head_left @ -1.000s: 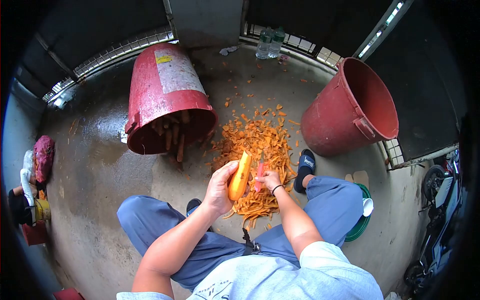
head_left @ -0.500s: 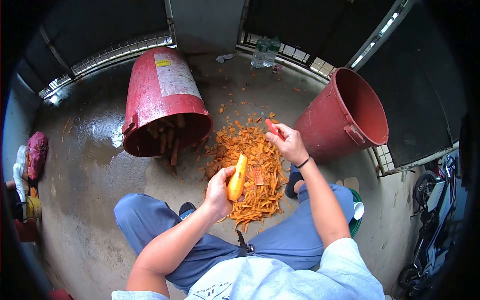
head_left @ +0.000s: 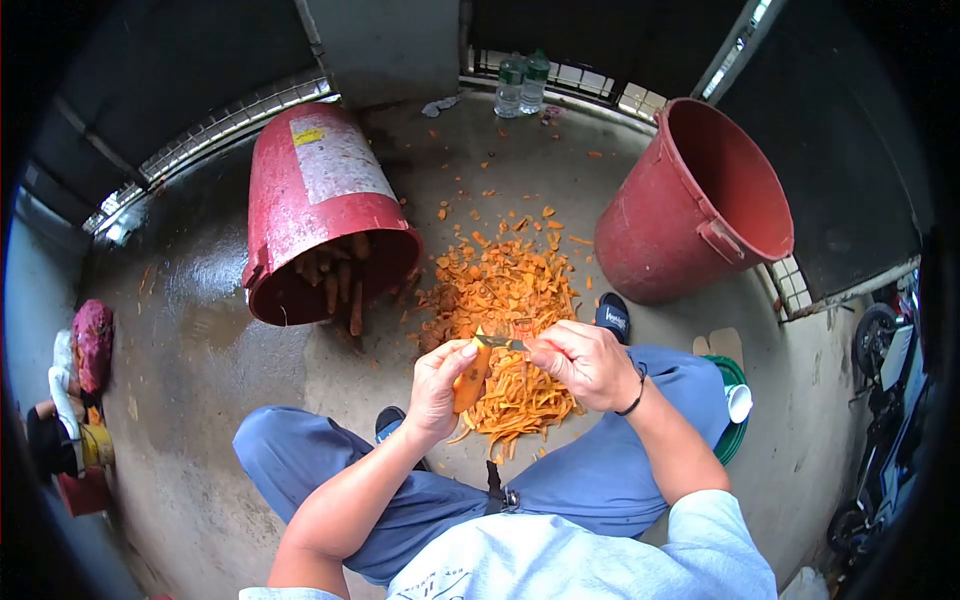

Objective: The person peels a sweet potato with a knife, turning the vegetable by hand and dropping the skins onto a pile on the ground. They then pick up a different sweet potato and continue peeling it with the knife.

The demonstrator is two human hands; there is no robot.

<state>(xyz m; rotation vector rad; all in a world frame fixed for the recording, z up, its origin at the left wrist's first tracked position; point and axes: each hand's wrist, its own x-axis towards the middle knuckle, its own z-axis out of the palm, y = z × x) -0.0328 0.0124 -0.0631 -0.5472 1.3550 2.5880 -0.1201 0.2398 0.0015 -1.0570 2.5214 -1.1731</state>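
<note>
We see by soft, even daylight, bright enough in the middle. A pale glare lies on the wet grey concrete floor (head_left: pixel 205 275) to the left, and a narrow bright gap (head_left: pixel 738 46) shows among the dark flat panels (head_left: pixel 600 35) far right. The tipped red plastic bin (head_left: pixel 325 190) falls into deep shadow inside. The peeled orange carrot (head_left: pixel 469 383) looks dulled by shade. The wide lens curves the dark motorcycle (head_left: pixel 880 420) at the right edge, and black swallows the corners.
</note>
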